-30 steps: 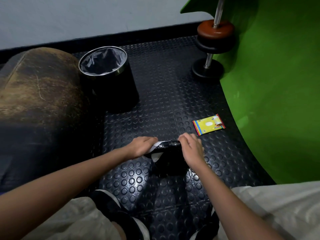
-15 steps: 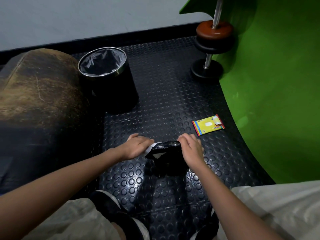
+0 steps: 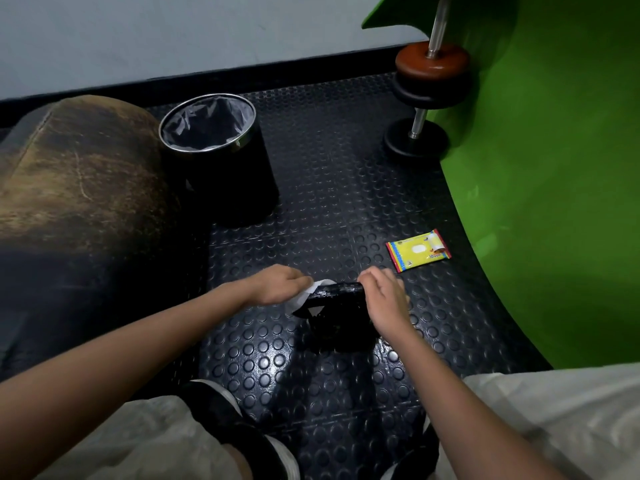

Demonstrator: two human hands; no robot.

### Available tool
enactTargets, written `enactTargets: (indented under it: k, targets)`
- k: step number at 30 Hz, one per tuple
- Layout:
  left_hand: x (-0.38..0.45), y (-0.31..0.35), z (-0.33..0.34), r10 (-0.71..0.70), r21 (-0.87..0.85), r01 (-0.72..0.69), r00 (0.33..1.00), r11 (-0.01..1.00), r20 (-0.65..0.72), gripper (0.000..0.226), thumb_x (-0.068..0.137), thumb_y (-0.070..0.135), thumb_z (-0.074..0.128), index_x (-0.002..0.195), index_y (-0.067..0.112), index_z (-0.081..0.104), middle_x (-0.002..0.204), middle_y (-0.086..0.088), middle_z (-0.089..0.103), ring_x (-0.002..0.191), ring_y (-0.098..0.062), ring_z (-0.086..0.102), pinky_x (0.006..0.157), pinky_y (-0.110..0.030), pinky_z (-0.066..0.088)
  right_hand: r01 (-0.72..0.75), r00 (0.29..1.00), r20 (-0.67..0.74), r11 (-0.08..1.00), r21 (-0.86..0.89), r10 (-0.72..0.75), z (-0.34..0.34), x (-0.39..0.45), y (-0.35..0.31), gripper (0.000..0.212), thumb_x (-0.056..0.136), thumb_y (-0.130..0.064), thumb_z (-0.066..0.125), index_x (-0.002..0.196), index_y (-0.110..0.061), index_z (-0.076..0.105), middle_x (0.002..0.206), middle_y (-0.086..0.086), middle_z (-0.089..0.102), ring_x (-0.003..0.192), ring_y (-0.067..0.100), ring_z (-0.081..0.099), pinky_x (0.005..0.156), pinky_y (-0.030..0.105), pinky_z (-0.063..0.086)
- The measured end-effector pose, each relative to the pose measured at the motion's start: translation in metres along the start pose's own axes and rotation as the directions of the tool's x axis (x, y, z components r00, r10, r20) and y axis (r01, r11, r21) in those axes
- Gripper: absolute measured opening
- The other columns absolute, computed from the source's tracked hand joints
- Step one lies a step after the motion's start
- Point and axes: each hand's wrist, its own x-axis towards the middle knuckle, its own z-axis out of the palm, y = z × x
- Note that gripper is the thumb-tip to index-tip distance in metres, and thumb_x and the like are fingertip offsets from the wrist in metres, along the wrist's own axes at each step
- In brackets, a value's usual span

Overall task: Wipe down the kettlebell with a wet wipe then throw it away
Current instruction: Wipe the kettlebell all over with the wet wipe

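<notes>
Left hand (image 3: 277,285) presses wipe (image 3: 313,293) on kettlebell (image 3: 341,313); right hand (image 3: 386,299) seemingly steadies handle.

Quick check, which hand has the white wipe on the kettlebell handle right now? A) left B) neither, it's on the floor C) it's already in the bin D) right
A: the left hand presses the white wipe onto the left end of the kettlebell handle, while the right hand grips the other end bare.
</notes>
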Motion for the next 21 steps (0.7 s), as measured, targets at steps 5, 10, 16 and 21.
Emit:
enactTargets:
  k: [5, 10, 16, 21]
  targets:
    - [-0.005, -0.001, 0.010, 0.019, 0.056, -0.019, 1.000, 0.998, -0.005, 0.059, 0.103, 0.049, 0.019, 0.128, 0.011, 0.058, 0.136, -0.006, 0.055, 0.130, -0.022, 0.046, 0.115, -0.041, 0.026, 0.004, 1.000, 0.002, 1.000, 0.005, -0.004, 0.000, 0.000, 0.002, 0.025, 0.100, -0.032, 0.042, 0.082, -0.034, 0.059, 0.099, -0.016, 0.052, 0.105, 0.013, 0.039, 0.102, 0.043, 0.026]
    - [0.000, 0.013, -0.005, 0.048, 0.122, -0.050, 0.999, 0.991, 0.018, 0.043, 0.104, 0.039, 0.031, 0.109, 0.006, 0.057, 0.108, -0.003, 0.055, 0.110, -0.021, 0.048, 0.103, -0.037, 0.036, 0.013, 1.000, 0.003, 1.000, 0.006, -0.013, 0.000, 0.000, 0.001, 0.024, 0.100, -0.032, 0.042, 0.083, -0.035, 0.059, 0.101, -0.015, 0.053, 0.108, 0.015, 0.040, 0.101, 0.043, 0.025]
    - [0.002, 0.015, -0.012, 0.000, 0.143, -0.009, 0.998, 0.990, 0.066, 0.048, 0.102, 0.043, 0.034, 0.121, 0.008, 0.062, 0.125, -0.011, 0.061, 0.113, -0.024, 0.057, 0.096, -0.031, 0.042, 0.013, 1.000, -0.009, 1.000, 0.002, -0.013, 0.002, 0.002, 0.003, 0.025, 0.100, -0.033, 0.042, 0.082, -0.037, 0.058, 0.102, -0.014, 0.054, 0.108, 0.014, 0.040, 0.102, 0.044, 0.026]
    - [-0.001, 0.003, -0.006, -0.033, 0.112, 0.024, 0.996, 0.993, 0.081, 0.055, 0.102, 0.048, 0.028, 0.129, 0.010, 0.058, 0.136, -0.011, 0.056, 0.119, -0.023, 0.053, 0.104, -0.033, 0.038, 0.012, 1.000, 0.002, 1.000, -0.010, -0.012, 0.002, 0.002, 0.004, 0.025, 0.101, -0.033, 0.041, 0.082, -0.035, 0.058, 0.098, -0.017, 0.051, 0.106, 0.013, 0.039, 0.101, 0.043, 0.025]
